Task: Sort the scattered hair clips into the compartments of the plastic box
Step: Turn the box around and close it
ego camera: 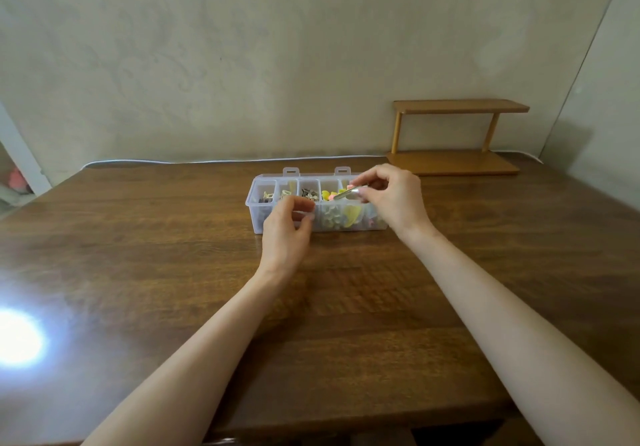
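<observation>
Glossy dark-wood tabletop (173, 272) is carrying the translucent plastic box (255, 218) near its far edge, where the right hand (393, 199) is pinching a slim silvery hair clip (346, 194) just above the right-hand compartments. Lowering it flat among matching clips is looking wisest, while the left hand (287, 227) is curling against the box's front wall, its hold impossible to tell. Behind, a wooden shelf (457, 165) is standing by the wall.

Open wood of the table (145, 258) left of the plastic box (255, 208), free to cross. Behind the box only a thin strip, with a white cable (180, 161). Far right blocked by a wooden shelf (453, 165). Above the box crowded: left hand (285, 234) at the front wall, right hand (394, 199) with a hair clip (348, 194) over the right end.
</observation>
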Action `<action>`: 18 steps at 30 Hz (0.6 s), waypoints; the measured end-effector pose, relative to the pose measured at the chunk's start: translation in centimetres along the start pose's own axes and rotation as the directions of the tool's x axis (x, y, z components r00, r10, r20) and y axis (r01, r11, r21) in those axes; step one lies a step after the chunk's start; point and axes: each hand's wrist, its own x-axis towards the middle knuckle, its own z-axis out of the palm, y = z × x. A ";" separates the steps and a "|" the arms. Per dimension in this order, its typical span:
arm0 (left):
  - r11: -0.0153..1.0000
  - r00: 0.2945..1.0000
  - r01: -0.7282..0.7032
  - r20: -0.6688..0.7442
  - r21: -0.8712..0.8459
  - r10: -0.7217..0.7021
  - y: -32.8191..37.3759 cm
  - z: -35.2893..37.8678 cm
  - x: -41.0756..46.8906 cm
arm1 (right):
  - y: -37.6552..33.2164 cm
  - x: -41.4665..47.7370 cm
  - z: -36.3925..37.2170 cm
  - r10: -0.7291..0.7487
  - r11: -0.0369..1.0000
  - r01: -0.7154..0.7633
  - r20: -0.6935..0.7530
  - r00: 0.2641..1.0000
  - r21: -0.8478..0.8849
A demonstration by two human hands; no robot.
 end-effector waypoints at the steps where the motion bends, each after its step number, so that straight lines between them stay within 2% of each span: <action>1: 1.000 1.000 0.003 -0.011 0.019 -0.003 -0.1 -0.1 0.1 | 0.1 0.7 0.3 0.012 1.000 -0.012 -0.020 1.000 0.003; 4: 0.997 0.999 -0.019 -0.028 0.076 0.021 -0.4 -0.3 0.3 | 0.7 2.8 1.8 -0.011 0.997 0.008 -0.034 0.999 -0.080; 10: 0.990 0.997 -0.077 -0.005 0.116 0.078 -1.1 0.0 0.3 | 0.8 3.7 5.1 -0.089 0.937 0.110 0.077 0.993 -0.333; 14: 0.989 0.996 -0.093 0.006 0.119 0.093 -1.2 0.0 0.3 | 1.2 3.4 6.1 -0.094 0.897 0.157 0.168 0.981 -0.414; 18: 0.987 0.995 -0.101 0.015 0.128 0.100 -1.2 0.2 0.3 | 1.4 2.5 5.6 -0.181 0.856 0.224 0.136 0.974 -0.466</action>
